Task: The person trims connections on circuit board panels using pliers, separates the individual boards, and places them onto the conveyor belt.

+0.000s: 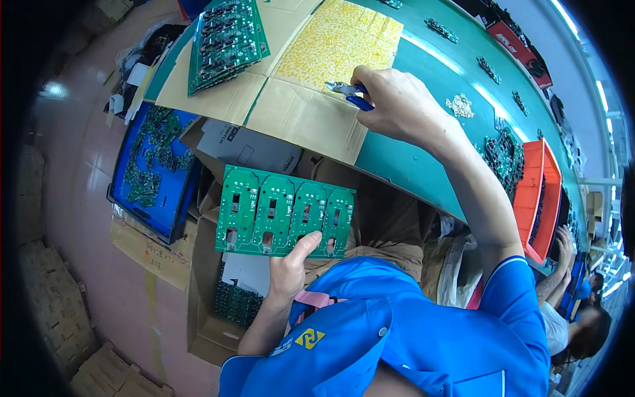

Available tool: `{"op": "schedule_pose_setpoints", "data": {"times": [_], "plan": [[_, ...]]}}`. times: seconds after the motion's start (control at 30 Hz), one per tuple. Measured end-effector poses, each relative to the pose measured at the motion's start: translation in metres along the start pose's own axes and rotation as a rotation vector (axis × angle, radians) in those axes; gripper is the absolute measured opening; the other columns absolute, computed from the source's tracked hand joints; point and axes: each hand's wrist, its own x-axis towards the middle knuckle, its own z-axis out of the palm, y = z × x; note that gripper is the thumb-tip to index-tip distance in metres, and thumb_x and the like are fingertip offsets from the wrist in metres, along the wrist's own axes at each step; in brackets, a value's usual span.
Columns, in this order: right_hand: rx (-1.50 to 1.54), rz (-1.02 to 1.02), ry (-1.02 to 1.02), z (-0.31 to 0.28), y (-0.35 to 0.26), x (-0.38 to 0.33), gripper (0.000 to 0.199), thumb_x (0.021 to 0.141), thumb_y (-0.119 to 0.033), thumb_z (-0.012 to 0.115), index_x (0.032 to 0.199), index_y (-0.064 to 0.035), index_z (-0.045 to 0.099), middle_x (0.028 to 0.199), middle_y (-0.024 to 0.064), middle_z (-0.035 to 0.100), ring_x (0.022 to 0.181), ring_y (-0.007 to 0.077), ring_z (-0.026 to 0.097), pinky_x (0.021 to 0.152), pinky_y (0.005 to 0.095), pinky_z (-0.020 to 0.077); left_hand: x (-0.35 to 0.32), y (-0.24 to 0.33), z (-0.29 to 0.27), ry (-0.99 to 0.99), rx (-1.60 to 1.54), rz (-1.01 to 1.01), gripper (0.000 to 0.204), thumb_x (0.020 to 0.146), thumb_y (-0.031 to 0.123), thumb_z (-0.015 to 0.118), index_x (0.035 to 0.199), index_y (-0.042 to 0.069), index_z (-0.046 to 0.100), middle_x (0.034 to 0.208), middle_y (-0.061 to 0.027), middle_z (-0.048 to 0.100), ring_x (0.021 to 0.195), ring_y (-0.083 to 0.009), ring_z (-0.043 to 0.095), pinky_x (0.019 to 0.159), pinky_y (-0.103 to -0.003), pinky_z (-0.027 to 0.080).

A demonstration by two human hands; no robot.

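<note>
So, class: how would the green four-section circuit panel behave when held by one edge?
The circuit panel probably stays stiff: it juts flat from the left hand. Likely light, pinched at one edge. Its slots suggest it could snap there.

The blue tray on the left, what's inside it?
The blue tray holds a loose pile of small green circuit boards. Whatever lies beneath the pile is covered, and a cardboard box hides its right edge.

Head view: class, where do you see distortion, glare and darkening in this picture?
Head view: the fisheye lens bends the green table edge into a curve; ceiling lights glare white at the upper right and streak the tabletop; the corners fall to black vignette; the green circuit panel in the left hand is sharp, as are the blue-handled cutters in the right hand.
</note>
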Motion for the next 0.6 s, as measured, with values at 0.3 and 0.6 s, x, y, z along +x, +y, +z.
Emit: {"op": "schedule_pose_setpoints", "data": {"times": [0.3,0.6], "plan": [[-0.025,0.044,-0.074,-0.009,0.001,-0.002,0.024,0.07,-0.006,0.064,0.092,0.0026,0.063,0.085,0.0263,0.068,0.086,0.0438,0.067,0.077,0.0509,0.0526,0.003,0.0,-0.005,-0.001,0.005,0.008,0.022,0.09,0.001,0.062,0.112,-0.002,0.066,0.105,-0.0085,0.068,0.092,-0.015,0.065,0.083,-0.029,0.053],[-0.113,0.061,-0.153,-0.008,-0.001,0.002,0.029,0.076,-0.013,0.066,0.103,-0.0018,0.066,0.09,0.02,0.071,0.088,0.0383,0.068,0.078,0.0462,0.0527,0.006,-0.003,-0.012,0.004,0.016,-0.009,0.023,0.091,0.001,0.062,0.113,-0.002,0.066,0.106,-0.0084,0.068,0.094,-0.0149,0.065,0.084,-0.029,0.052]]}}
